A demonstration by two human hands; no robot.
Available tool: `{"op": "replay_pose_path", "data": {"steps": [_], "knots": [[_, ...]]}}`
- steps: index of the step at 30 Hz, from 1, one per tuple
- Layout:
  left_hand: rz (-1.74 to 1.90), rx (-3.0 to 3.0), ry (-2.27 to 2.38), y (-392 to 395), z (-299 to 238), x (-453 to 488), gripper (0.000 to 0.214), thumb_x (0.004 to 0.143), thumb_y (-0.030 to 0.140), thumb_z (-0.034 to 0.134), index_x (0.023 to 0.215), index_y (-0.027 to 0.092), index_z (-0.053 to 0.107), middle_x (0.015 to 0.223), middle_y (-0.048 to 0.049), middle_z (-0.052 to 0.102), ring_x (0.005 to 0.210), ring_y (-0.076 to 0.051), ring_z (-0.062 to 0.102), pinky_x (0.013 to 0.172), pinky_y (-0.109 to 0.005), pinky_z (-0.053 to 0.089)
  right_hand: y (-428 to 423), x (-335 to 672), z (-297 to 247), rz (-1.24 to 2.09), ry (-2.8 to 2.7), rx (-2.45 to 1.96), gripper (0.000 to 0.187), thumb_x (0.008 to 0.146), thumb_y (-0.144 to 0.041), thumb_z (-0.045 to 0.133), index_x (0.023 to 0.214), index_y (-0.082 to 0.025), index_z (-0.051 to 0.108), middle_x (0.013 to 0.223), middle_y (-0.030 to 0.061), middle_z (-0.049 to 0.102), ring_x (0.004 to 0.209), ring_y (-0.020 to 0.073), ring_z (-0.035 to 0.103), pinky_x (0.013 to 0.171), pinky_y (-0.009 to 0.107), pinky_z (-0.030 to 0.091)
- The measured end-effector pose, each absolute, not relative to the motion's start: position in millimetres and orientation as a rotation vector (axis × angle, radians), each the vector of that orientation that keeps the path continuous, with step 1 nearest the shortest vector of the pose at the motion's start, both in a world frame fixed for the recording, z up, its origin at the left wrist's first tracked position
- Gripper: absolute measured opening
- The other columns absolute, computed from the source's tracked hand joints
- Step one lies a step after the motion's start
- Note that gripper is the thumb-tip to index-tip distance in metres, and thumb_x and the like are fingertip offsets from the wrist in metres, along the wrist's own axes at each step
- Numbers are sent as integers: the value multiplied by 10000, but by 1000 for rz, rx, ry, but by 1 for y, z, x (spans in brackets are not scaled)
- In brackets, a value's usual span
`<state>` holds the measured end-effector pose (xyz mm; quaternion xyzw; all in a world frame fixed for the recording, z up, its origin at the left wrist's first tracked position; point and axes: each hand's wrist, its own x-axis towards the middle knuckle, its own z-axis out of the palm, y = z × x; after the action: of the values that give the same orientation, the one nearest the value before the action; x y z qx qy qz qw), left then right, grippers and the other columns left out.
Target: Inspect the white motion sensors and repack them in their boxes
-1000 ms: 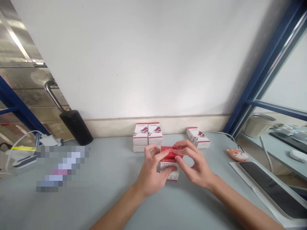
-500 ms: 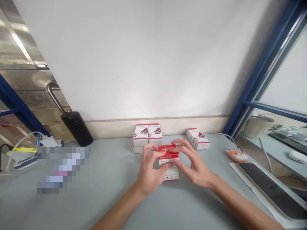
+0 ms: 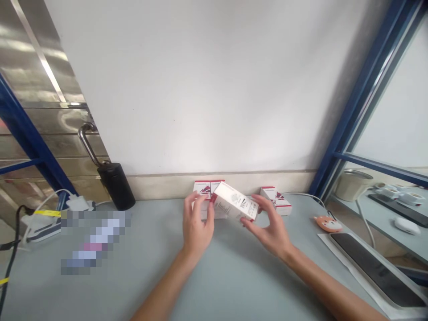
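Observation:
A white carton [image 3: 236, 203] with red ends is tilted above the table, its printed side toward me. My right hand [image 3: 272, 229] grips the carton's right end between thumb and fingers. Beside its left end is my left hand [image 3: 198, 225], fingers apart and curved upward; its thumb side is close to or touching the red edge. Behind the held carton and my left hand, similar red-and-white boxes [image 3: 202, 186] stand side by side, partly hidden. Another such box [image 3: 282, 206] lies beyond my right hand, near the wall.
A black cylinder [image 3: 117, 185] with a metal handle stands at the back left, near a power strip [image 3: 45, 229] with cables. A pixelated patch covers something on the left. Rightward are an orange animal-face item [image 3: 329, 224] and a dark-screened phone-like device [image 3: 371, 265] on white paper.
The carton has been lifted off the table and turned from upright to a slant, showing a white side. My left hand has moved left and spread from its earlier grip; my right keeps hold.

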<state>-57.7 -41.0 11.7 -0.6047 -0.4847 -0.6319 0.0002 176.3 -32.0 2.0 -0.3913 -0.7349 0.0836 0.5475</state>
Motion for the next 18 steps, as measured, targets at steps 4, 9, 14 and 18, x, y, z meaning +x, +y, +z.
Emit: {"op": "replay_pose_path", "data": {"steps": [4,9,14,18], "knots": [[-2109,-1735,-1761,-24,-2,-76,348,1032,379,544,1347,236,570,1382,-152,557,1347,-318,526,1149,-552,429,-28,158,25,-166,-1731,-875,466,893,-339,788,1314,-286,596,1169,91,743,1002,285,627,856,451,565],[-2302,-1773,-1885,-1,-29,-90,385,1078,471,434,1341,230,577,1263,-116,705,1183,-279,679,1027,-447,550,-17,107,43,-360,-2124,-787,494,951,-247,736,1417,-329,595,1376,72,703,1278,326,576,1034,492,511],[-2413,-1844,-1862,8,-40,-96,445,1107,464,341,1343,209,618,1314,-129,704,1266,-307,661,1073,-519,530,7,53,39,-346,-2246,-864,407,1031,-249,619,1417,-377,620,1372,57,685,1311,306,566,1004,452,522],[-2386,-1851,-1950,8,-40,-97,510,1098,508,343,1448,214,568,1435,-147,655,1375,-330,597,1166,-580,457,27,30,32,-275,-2153,-944,371,1034,-276,618,1404,-302,631,1376,73,687,1282,290,582,1014,433,524]]}}
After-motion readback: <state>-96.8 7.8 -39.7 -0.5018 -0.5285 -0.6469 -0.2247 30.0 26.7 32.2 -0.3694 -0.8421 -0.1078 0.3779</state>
